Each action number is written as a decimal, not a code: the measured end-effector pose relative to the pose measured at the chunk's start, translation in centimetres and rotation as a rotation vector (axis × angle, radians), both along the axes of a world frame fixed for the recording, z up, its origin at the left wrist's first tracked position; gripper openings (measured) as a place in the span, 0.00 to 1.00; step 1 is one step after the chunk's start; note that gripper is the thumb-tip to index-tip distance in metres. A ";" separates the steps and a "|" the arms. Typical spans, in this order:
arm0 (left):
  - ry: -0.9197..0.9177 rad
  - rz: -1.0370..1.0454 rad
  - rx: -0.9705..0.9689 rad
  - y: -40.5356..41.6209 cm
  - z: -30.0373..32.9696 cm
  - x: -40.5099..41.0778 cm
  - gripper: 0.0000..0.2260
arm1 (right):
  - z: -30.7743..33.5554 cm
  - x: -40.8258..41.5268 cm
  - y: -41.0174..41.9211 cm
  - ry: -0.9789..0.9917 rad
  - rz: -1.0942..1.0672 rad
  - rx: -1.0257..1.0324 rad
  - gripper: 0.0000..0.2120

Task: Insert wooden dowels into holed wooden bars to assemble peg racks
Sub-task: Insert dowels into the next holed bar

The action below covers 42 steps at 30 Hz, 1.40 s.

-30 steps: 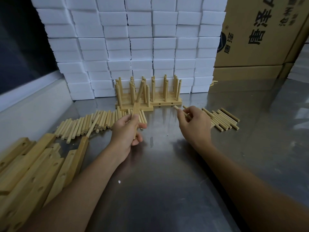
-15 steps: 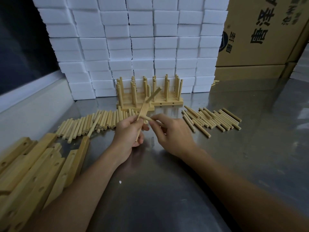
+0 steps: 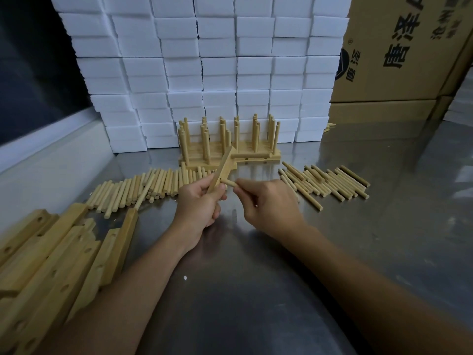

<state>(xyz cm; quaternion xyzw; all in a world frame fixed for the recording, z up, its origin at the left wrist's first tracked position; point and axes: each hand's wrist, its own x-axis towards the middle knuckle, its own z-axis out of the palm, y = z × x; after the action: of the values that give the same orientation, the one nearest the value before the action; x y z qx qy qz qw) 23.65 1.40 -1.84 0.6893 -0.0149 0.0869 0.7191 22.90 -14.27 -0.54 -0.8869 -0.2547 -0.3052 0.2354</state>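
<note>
While I scanned from the left, a stack of holed bars [image 3: 48,254] lay at the counter [image 3: 384,252] edge, with loose dowels [image 3: 143,188] just behind it. My left hand [image 3: 198,203] had its grip clamped on a holed bar [image 3: 222,170], held tilted above the counter. My right hand [image 3: 266,203] had its grip pinched on a dowel [image 3: 228,182], whose tip touched the bar's side at a hole. I judged the step in hand to be seating this dowel. The next move called for a straight push along the hole's axis while the bar was kept steady. Finished racks [image 3: 230,142] stood behind; a second dowel pile [image 3: 327,181] lay to the right.
</note>
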 end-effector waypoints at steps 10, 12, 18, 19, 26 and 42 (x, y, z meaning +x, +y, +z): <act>-0.127 0.040 0.187 -0.1 -0.3 -0.1 0.17 | 0.3 -0.5 0.4 -0.010 -0.088 -0.140 0.12; -0.163 0.044 0.221 -0.2 -0.1 -0.2 0.22 | 0.6 -0.6 0.3 -0.016 -0.087 -0.154 0.12; -0.230 0.058 0.343 -0.2 0.1 -0.4 0.20 | 0.8 -0.3 0.1 0.037 -0.104 -0.212 0.13; -0.233 0.061 0.355 -0.2 0.1 -0.4 0.18 | 0.8 -0.3 0.1 0.049 -0.107 -0.203 0.13; -0.231 0.040 0.441 -0.1 0.0 -0.4 0.13 | 0.9 -0.3 0.5 0.188 -0.085 -0.028 0.16; -0.190 0.108 0.511 -0.3 -0.3 -0.1 0.10 | 0.8 -0.4 0.9 0.237 -0.154 -0.087 0.13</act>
<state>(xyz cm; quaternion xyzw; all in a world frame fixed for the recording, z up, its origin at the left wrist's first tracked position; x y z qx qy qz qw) 23.51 1.07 -2.17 0.8369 -0.0671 0.1826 0.5116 22.46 -13.38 0.30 -0.9430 -0.1695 -0.2042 0.2009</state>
